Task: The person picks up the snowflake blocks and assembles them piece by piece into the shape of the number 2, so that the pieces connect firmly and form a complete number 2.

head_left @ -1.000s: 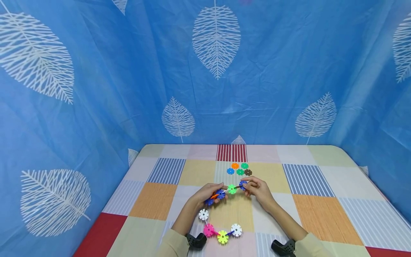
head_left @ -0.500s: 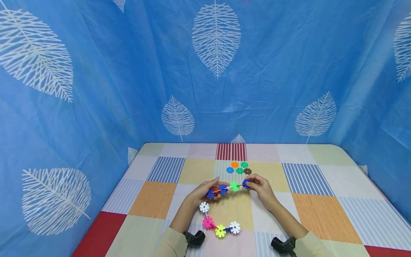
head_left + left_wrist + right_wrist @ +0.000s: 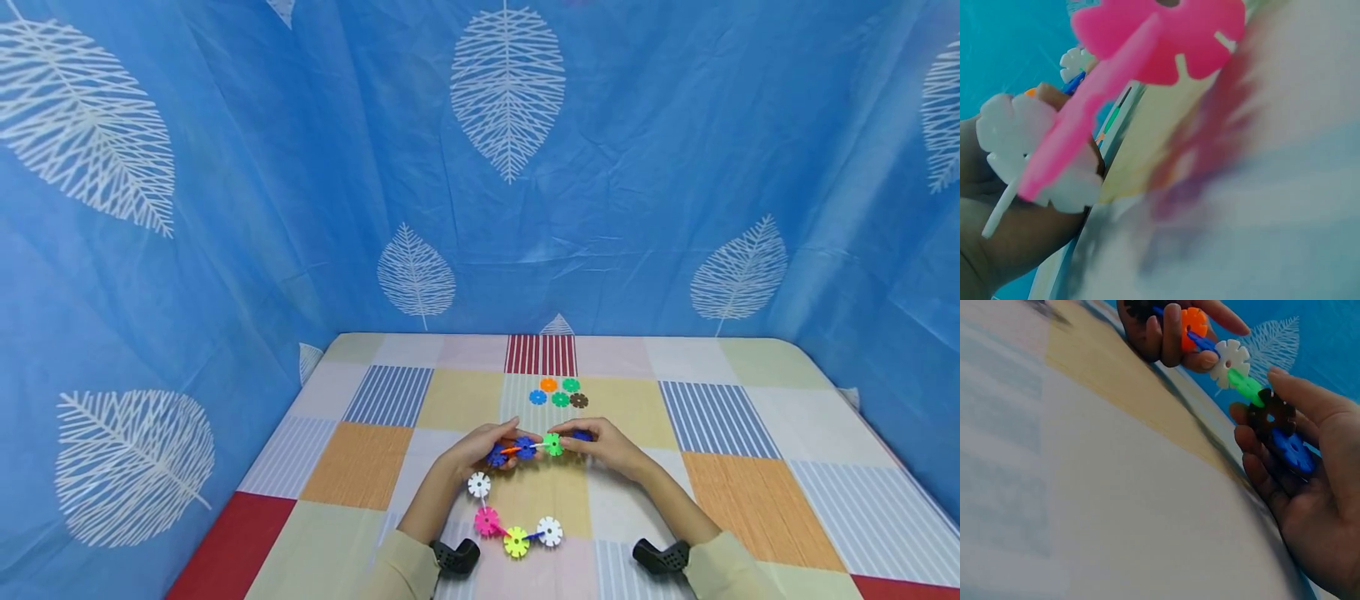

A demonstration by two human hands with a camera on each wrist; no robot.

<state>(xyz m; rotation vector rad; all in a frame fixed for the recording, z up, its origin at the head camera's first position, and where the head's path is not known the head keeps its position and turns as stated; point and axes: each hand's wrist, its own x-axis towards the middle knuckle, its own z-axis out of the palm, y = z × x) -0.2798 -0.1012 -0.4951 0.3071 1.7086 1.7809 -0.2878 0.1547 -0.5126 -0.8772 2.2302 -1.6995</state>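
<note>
A chain of slotted plastic snowflake discs hangs between both hands over the table. My left hand [image 3: 476, 448] holds its middle, around a blue disc [image 3: 525, 447] and an orange disc [image 3: 510, 451]. Near its other end my right hand [image 3: 611, 447] pinches a brown disc [image 3: 1282, 412], between a light green disc [image 3: 1246, 386] and a blue end disc [image 3: 1293, 451] lying inside the curled fingers. Below the left hand the chain runs on through a white disc [image 3: 479, 484], a pink disc [image 3: 1172, 37], a yellow disc [image 3: 516, 542] and a white end disc [image 3: 550, 532].
Several loose discs lie beyond the hands, among them an orange one [image 3: 549, 385], a blue one [image 3: 537, 397] and a brown one [image 3: 579, 401]. A patchwork cloth [image 3: 735, 492] covers the table. Blue leaf-print curtains [image 3: 600, 167] surround it.
The right hand has shifted its grip inward along the chain, from the blue end disc to the brown disc beside the light green one. The lower chain part has risen slightly in view.
</note>
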